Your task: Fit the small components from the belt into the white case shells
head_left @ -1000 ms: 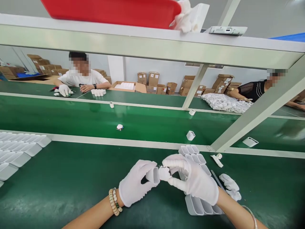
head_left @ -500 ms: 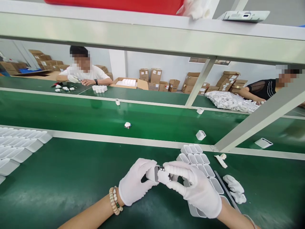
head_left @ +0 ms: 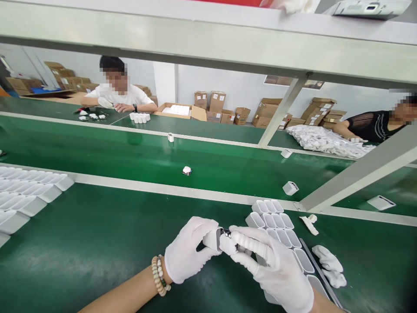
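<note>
My left hand (head_left: 187,254), in a white glove, grips a small white plastic housing (head_left: 211,240) between thumb and fingers, its open end facing right. In my gloved right hand (head_left: 278,269) is a circuit board with a white lump (head_left: 228,244) on it; dark board edges show beside the lump. The board sits right at the housing's mouth, and I cannot tell whether part of it is inside. Beneath and behind my right hand stand rows of open white housings (head_left: 304,260), partly hidden by it.
Another board with a white lump (head_left: 186,170) and several housings (head_left: 290,188) lie on the green conveyor belt (head_left: 97,152). More housings (head_left: 31,200) stand in rows at left. A metal strip (head_left: 321,276) and crumpled white gloves (head_left: 329,261) lie at right. Two people sit across the belt.
The view has shifted slightly, so the bench appears displaced to the right. Things on the belt have shifted right too. Both hands keep their hold, with housing and board end to end.
</note>
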### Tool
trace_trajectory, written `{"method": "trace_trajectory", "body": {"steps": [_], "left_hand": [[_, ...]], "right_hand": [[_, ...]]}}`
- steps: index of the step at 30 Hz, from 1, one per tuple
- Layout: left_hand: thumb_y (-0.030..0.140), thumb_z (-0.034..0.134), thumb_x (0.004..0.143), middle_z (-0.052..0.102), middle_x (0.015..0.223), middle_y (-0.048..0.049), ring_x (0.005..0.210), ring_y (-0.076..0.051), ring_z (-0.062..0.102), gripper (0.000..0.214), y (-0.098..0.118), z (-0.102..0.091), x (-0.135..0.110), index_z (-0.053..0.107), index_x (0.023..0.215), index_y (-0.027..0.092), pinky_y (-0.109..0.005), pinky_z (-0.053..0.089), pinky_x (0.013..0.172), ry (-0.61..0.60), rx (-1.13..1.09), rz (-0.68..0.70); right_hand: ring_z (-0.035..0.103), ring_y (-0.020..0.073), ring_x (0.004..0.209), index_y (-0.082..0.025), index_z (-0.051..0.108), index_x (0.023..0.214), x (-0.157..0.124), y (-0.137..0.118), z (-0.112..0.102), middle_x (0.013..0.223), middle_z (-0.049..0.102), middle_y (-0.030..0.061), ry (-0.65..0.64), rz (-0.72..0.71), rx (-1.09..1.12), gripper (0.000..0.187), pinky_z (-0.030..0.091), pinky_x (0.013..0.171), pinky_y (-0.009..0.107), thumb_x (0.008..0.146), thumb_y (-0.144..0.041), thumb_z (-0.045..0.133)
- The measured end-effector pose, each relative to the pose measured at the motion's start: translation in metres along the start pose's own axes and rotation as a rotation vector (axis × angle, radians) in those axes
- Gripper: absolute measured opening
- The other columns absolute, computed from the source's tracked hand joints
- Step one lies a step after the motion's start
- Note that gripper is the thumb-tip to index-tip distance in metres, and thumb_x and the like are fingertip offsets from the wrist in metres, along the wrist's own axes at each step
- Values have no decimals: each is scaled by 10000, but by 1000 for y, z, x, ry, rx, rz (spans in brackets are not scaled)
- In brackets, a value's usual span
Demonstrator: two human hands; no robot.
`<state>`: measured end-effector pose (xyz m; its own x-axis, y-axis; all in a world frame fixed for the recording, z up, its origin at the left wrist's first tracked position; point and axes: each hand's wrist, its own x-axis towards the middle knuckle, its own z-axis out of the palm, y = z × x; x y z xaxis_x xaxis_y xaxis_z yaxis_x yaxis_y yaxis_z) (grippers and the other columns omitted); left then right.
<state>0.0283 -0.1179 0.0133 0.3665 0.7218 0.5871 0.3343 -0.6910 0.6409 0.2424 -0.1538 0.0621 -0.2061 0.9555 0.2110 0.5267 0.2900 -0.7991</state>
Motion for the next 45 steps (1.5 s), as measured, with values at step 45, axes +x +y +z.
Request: {"method": "trace_trajectory", "body": {"steps": [45], "left_hand": [[84, 579, 854, 626, 1077, -70, 1003, -203, 625, 315, -16, -11, 54, 558, 1126, 241, -368, 543, 926, 29, 144, 101]], "right_hand": [[591, 127, 581, -215, 440, 1449, 91, -7, 1, 882, 672, 33, -457, 173, 72, 640, 516, 538, 258, 833, -209, 614]]}}
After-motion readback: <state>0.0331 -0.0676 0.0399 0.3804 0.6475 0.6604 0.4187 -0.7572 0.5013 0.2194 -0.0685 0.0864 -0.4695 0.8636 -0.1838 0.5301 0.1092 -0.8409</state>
